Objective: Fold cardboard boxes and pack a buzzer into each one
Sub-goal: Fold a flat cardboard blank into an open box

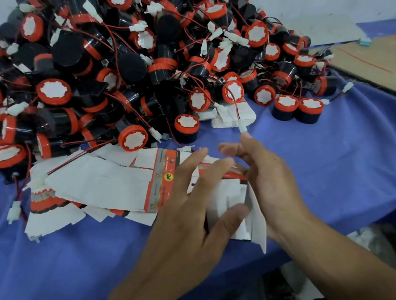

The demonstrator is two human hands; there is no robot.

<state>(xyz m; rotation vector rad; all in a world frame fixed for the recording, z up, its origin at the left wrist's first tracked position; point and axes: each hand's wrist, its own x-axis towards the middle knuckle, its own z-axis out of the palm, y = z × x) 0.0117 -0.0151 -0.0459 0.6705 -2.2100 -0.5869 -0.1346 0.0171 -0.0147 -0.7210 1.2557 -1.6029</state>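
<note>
Beyond held box (235, 203): buzzer heap (129, 65) | alongside: flat blanks (100, 186) | left hand (189, 202), right hand (270, 180) fingers (194, 160) grip box

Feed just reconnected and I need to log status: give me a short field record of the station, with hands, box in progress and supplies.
surface: blue cloth
buzzer supply: large heap of buzzers on the far side, wires tangled
flat stock: loose pile of unfolded boxes, left of the hands
box in work: white box, partly folded, one flap hanging open
left hand: grips the box, fingers over its top, thumb on the near face
right hand: holds the box's right side
buzzer in box: none visible
right edge: brown cardboard sheet
</note>
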